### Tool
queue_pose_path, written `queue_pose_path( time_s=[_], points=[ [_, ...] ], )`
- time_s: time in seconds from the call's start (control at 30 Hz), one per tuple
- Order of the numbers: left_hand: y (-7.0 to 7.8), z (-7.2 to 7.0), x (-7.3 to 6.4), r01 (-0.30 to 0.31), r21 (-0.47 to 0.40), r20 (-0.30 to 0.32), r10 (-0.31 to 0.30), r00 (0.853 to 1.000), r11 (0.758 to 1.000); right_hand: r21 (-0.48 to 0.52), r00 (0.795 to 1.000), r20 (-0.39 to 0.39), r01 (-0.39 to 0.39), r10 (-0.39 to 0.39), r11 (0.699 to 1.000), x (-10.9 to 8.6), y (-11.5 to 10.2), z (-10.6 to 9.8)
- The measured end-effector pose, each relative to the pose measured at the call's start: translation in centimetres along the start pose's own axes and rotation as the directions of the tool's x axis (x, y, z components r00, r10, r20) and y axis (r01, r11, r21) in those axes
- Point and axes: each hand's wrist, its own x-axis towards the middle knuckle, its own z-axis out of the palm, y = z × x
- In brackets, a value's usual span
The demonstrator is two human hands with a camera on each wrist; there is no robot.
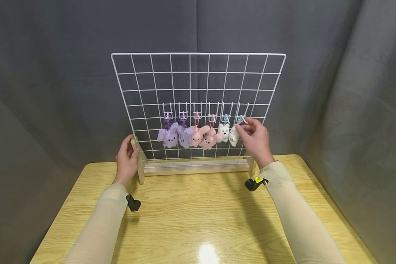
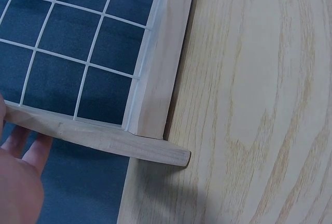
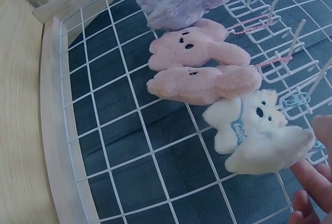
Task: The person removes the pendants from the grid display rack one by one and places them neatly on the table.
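A white wire grid panel [image 1: 198,90] stands upright in a wooden stand [image 1: 198,168]. At its left end my left hand [image 1: 127,159] grips the wooden side piece [image 2: 93,138], with fingers behind it. Several plush keychains hang in a row on wire hooks: purple ones [image 1: 170,138], pink ones [image 1: 197,138] and a white one [image 1: 223,132] wearing a blue scarf. My right hand [image 1: 258,139] is at the rightmost white plush keychain [image 3: 270,151], which hangs turned sideways. Thumb and fingertips are at its upper end, spread apart around its blue clasp [image 1: 240,119].
The stand rests on a wood-grain table [image 1: 191,212] near its back edge. Grey curtains [image 1: 52,73] hang behind and on both sides. The hooks [image 3: 296,35] jut forward from the grid.
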Motion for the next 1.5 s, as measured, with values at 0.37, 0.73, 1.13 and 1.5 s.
queue_pose_path(
  time_s=[0.37, 0.73, 1.13, 1.5],
  points=[
    [0.1, 0.1, -0.1, -0.004, -0.026, 0.009, 0.004, 1.0, 1.0, 0.016, 0.998, 0.002, -0.059, 0.059, 0.998, -0.1, 0.1, 0.4],
    [0.2, 0.0, 0.0, -0.008, -0.015, -0.001, 0.008, 1.0, 1.0, 0.144, 1.0, 0.0, 0.027, -0.028, 0.989, -0.4, 0.8, -0.2],
    [0.2, -0.1, 0.0, 0.018, -0.023, 0.0, -0.018, 1.0, 1.0, 0.166, 0.992, -0.056, 0.119, -0.111, 0.979, -2.3, -1.2, -0.8],
    [0.4, -0.2, -0.2, 0.007, -0.012, -0.005, -0.007, 1.0, 1.0, 0.15, 0.991, -0.064, 0.128, -0.12, 0.98, -1.8, 0.7, -1.6]
  ],
)
